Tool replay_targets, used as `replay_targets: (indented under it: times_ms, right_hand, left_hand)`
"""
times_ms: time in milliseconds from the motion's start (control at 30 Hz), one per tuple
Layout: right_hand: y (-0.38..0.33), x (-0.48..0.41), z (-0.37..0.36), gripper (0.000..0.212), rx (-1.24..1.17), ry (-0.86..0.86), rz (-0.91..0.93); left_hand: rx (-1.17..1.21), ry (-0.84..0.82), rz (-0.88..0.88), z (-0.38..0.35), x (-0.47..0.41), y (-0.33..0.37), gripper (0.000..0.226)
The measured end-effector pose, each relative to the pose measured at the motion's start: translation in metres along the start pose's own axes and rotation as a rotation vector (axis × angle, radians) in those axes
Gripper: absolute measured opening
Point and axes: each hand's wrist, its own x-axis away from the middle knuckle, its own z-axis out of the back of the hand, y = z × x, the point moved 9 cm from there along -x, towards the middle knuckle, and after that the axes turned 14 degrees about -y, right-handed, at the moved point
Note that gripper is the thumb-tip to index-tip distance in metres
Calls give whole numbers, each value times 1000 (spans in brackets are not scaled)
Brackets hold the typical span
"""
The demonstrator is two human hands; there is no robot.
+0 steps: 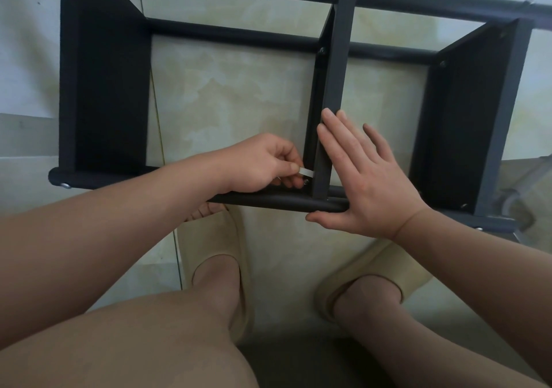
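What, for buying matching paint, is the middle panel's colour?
The middle panel is dark grey, best seen in head view.

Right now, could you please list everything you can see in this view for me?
shelf frame: one, black, lying on the floor
small tool: one, silvery, low beside the middle panel
floor tiles: many, beige, under everything
slippers: two, cream, on the feet, nearest the camera
left hand: one, pinches the small tool
right hand: one, flat against the middle panel, thumb along the front tube
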Motion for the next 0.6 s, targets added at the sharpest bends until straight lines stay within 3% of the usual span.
replay_targets:
  times_ms: [600]
  right_hand:
    - [1,-1,-1,116,2,6,-1]
  left_hand:
    - [-238,-92,57,-7,0,-9,18]
